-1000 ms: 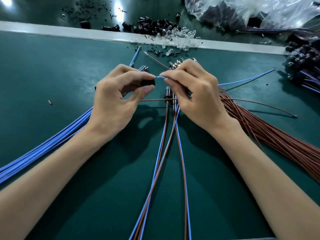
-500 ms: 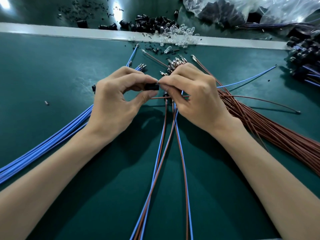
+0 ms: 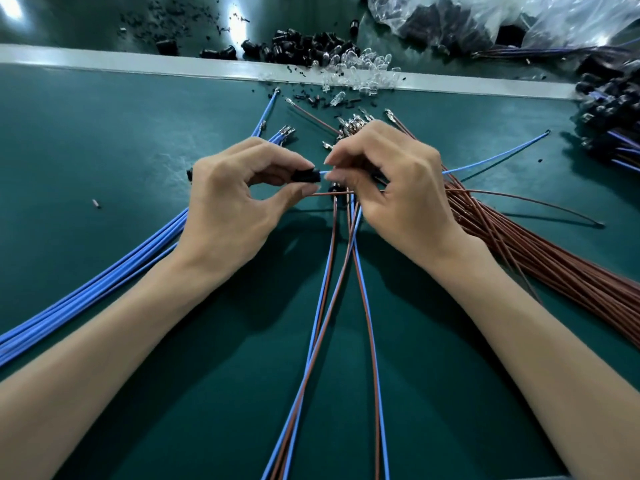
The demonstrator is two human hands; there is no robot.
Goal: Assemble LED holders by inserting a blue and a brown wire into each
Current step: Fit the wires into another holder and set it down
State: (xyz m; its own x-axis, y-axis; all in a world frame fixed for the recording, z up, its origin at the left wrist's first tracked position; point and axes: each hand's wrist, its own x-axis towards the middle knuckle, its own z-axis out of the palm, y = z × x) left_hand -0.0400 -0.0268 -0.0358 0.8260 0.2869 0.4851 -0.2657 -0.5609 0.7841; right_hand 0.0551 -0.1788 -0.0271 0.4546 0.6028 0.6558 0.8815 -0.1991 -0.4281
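Note:
My left hand (image 3: 235, 202) pinches a small black LED holder (image 3: 305, 176) between thumb and forefinger above the green mat. My right hand (image 3: 394, 181) pinches a blue wire (image 3: 491, 160) near its tip, and a short blue stretch shows between its fingertips and the holder. That wire runs off to the right under the hand. A single brown wire (image 3: 519, 199) also passes under my right hand toward the holder. Whether its end sits in the holder is hidden by my fingers.
A bundle of blue wires (image 3: 104, 289) fans out at left, a bundle of brown wires (image 3: 554, 265) at right. Several blue-and-brown wire pairs (image 3: 346, 306) run toward me. Black holders (image 3: 298, 43), clear LEDs (image 3: 363, 69) and a plastic bag (image 3: 519, 15) lie at the back.
My right hand pushed the blue wire tip up to the holder half a second ago; now it has drawn back slightly, showing a short blue stretch again. The left hand stays put.

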